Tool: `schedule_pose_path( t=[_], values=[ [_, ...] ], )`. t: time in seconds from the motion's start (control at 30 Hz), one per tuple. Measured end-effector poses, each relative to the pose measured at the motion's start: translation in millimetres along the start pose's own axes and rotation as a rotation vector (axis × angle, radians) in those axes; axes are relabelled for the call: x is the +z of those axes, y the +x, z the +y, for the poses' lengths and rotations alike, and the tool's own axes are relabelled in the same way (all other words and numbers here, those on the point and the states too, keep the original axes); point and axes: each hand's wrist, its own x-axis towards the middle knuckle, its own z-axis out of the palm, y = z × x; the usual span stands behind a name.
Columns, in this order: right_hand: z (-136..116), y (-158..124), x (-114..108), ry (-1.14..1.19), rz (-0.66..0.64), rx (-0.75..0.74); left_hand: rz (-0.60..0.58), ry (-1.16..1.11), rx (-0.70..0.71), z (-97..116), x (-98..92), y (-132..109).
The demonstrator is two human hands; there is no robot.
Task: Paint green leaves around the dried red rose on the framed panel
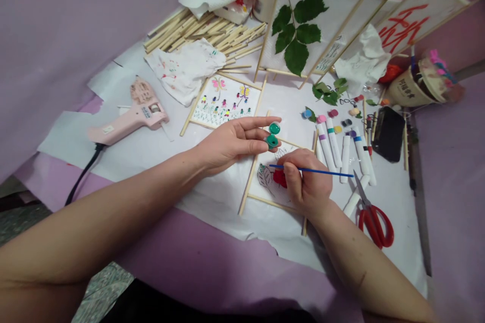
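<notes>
Your left hand (pixel 242 140) pinches an open green paint pot (pixel 272 141) over the far edge of the framed drawing (pixel 273 194). Your right hand (pixel 308 181) clamps a blue brush (pixel 322 170), tip at the drawing's left leaf (pixel 265 178); scissors (pixel 371 209) lie right.

Pink glue gun (pixel 123 123), red scissors (pixel 375 219)
Sticks (pixel 200 30) lie piled by a spotty rag (pixel 185 68). A cup (pixel 409 91) is far right.

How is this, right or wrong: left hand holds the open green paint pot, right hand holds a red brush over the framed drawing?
Not quite: the head view shows the brush is blue, not red. The left hand holds the open green paint pot, and the right hand has the brush over the framed drawing.
</notes>
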Motion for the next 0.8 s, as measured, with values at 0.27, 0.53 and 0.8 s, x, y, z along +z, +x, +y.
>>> schedule_pose_path(
  t=[0.27, 0.53, 0.8],
  values=[
    [-0.5, -1.5, -0.5, 0.027, -0.001, 0.021, 0.007, 0.002, -0.001, 0.4, 0.6, 0.1],
    [-0.8, -1.0, 0.0, 0.019, 0.006, 0.013, 0.007, 0.001, -0.007, 0.8, 0.2, -0.3],
    [-1.4, -0.9, -1.1, -0.006, -0.018, 0.022, 0.006, 0.002, -0.005, 0.0, 0.5, -0.1]
  ],
)
